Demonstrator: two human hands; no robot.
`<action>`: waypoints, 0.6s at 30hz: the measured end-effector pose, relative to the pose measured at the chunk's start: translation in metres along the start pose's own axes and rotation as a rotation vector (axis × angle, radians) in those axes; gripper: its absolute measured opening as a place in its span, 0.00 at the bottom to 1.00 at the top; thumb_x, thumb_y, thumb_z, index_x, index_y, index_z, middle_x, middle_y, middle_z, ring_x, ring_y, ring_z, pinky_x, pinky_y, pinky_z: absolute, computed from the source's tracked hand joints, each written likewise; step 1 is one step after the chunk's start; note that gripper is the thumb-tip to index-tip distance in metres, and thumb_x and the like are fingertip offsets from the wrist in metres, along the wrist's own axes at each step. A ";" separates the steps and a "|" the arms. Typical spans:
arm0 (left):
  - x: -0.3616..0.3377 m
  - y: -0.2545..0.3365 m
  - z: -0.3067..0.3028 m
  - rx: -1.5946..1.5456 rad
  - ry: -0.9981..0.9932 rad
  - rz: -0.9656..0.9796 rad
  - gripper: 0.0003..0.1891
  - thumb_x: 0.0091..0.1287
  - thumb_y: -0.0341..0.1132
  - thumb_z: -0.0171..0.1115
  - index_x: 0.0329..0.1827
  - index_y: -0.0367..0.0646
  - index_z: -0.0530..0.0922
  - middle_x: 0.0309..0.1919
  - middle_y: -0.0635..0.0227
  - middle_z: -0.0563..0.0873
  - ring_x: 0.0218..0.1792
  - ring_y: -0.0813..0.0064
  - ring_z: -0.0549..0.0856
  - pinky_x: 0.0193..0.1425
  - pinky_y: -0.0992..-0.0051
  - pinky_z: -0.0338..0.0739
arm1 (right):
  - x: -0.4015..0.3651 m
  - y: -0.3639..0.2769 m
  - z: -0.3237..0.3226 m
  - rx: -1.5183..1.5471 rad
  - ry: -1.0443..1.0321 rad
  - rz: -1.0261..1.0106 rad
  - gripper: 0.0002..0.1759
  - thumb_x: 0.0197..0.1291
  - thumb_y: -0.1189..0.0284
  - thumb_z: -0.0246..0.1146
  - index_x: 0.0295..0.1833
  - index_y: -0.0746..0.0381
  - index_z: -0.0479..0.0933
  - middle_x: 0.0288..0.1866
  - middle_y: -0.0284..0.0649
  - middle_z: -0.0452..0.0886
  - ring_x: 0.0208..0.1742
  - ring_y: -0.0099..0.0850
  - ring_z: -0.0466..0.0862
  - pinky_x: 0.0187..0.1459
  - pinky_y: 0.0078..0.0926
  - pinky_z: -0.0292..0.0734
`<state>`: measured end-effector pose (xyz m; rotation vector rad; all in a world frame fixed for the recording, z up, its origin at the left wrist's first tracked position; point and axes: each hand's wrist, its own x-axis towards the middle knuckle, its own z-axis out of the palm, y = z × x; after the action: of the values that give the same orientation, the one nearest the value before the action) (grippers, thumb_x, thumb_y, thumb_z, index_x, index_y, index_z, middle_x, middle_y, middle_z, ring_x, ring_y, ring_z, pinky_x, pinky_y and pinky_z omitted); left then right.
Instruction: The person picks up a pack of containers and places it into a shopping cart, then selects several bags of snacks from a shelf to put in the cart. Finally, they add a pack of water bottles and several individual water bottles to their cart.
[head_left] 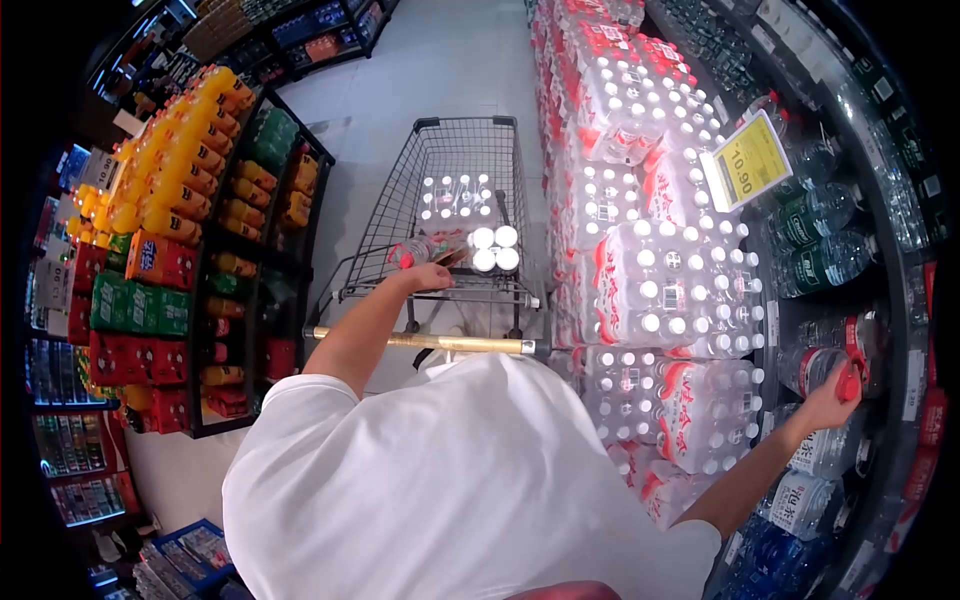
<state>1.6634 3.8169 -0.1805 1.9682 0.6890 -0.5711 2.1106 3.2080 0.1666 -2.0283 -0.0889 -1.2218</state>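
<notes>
My right hand [828,402], at the shelf on the right, has its fingers wrapped around the red handle of a large clear water bottle [818,370]. The bottle lies on its side, cap end toward me. Over the shopping cart [519,150], my left hand [432,277] is closed at the edge of a thin, flat, dark object [456,258]; I cannot tell what it is. Beneath and beside that hand, the cart holds a red-capped bottle [408,254], a pack of white-capped bottles [455,197] and several white-lidded containers [495,250].
Shrink-wrapped packs of bottled water [640,285] are stacked high between the cart and the right shelf. A yellow price sign [748,165] stands out above them. On the left is a rack [205,350] of orange drinks and boxed cans. Pale floor [440,70] runs ahead.
</notes>
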 end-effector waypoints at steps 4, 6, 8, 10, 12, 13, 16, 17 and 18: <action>-0.009 0.012 -0.001 0.072 0.035 0.042 0.20 0.66 0.50 0.63 0.50 0.43 0.86 0.45 0.61 0.90 0.49 0.66 0.86 0.57 0.67 0.78 | -0.001 -0.062 -0.033 0.105 0.112 -0.072 0.17 0.57 0.72 0.77 0.45 0.73 0.83 0.46 0.46 0.88 0.46 0.32 0.86 0.50 0.27 0.84; -0.011 0.017 0.000 0.103 0.049 0.028 0.20 0.66 0.50 0.63 0.50 0.43 0.86 0.44 0.59 0.90 0.49 0.63 0.87 0.56 0.65 0.78 | -0.013 -0.126 -0.053 0.079 0.060 -0.061 0.16 0.57 0.73 0.76 0.45 0.73 0.83 0.47 0.45 0.88 0.46 0.32 0.86 0.50 0.28 0.84; -0.009 0.014 0.000 0.121 0.058 0.052 0.20 0.65 0.50 0.63 0.49 0.43 0.86 0.43 0.56 0.90 0.48 0.58 0.88 0.54 0.64 0.79 | -0.027 -0.157 -0.063 0.176 -0.007 -0.038 0.14 0.58 0.75 0.75 0.46 0.72 0.82 0.48 0.46 0.87 0.48 0.34 0.85 0.53 0.31 0.83; -0.005 0.010 0.002 0.133 0.082 0.061 0.20 0.64 0.50 0.63 0.48 0.45 0.87 0.43 0.53 0.89 0.48 0.55 0.87 0.55 0.61 0.79 | -0.040 -0.185 -0.067 0.293 -0.071 0.011 0.13 0.60 0.78 0.73 0.48 0.72 0.81 0.50 0.49 0.86 0.51 0.35 0.84 0.57 0.35 0.81; -0.009 0.012 0.004 0.112 0.118 0.076 0.18 0.63 0.49 0.62 0.45 0.46 0.88 0.42 0.52 0.89 0.47 0.51 0.87 0.55 0.59 0.80 | -0.059 -0.208 -0.058 0.559 -0.220 0.160 0.12 0.62 0.81 0.68 0.51 0.71 0.78 0.54 0.52 0.84 0.55 0.38 0.82 0.61 0.38 0.78; -0.010 0.012 0.005 0.107 0.138 0.070 0.17 0.63 0.48 0.62 0.45 0.46 0.87 0.42 0.52 0.89 0.47 0.51 0.87 0.55 0.59 0.80 | -0.072 -0.219 -0.050 0.694 -0.299 0.234 0.12 0.63 0.82 0.66 0.52 0.71 0.77 0.56 0.54 0.82 0.57 0.39 0.82 0.63 0.40 0.77; -0.017 0.009 0.007 0.054 0.212 0.057 0.17 0.64 0.48 0.60 0.43 0.45 0.87 0.42 0.52 0.89 0.46 0.50 0.88 0.54 0.57 0.81 | -0.129 -0.264 -0.007 0.886 -0.620 0.306 0.12 0.63 0.85 0.60 0.52 0.70 0.73 0.60 0.55 0.79 0.58 0.39 0.80 0.64 0.40 0.75; -0.021 0.010 0.006 0.058 0.207 0.054 0.19 0.65 0.49 0.59 0.44 0.44 0.87 0.42 0.52 0.89 0.48 0.50 0.87 0.55 0.57 0.80 | -0.154 -0.279 0.011 0.965 -0.698 0.349 0.13 0.61 0.86 0.61 0.52 0.70 0.73 0.61 0.55 0.79 0.58 0.38 0.80 0.64 0.39 0.75; -0.024 0.011 0.007 0.034 0.201 0.050 0.19 0.65 0.49 0.58 0.44 0.44 0.87 0.43 0.52 0.89 0.49 0.49 0.87 0.56 0.56 0.80 | -0.181 -0.300 0.029 0.896 -0.750 0.310 0.15 0.58 0.87 0.63 0.51 0.69 0.74 0.60 0.54 0.80 0.57 0.37 0.80 0.63 0.38 0.75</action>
<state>1.6527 3.8007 -0.1610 2.0869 0.7552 -0.3594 1.9094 3.4951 0.1867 -1.4855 -0.5499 -0.0981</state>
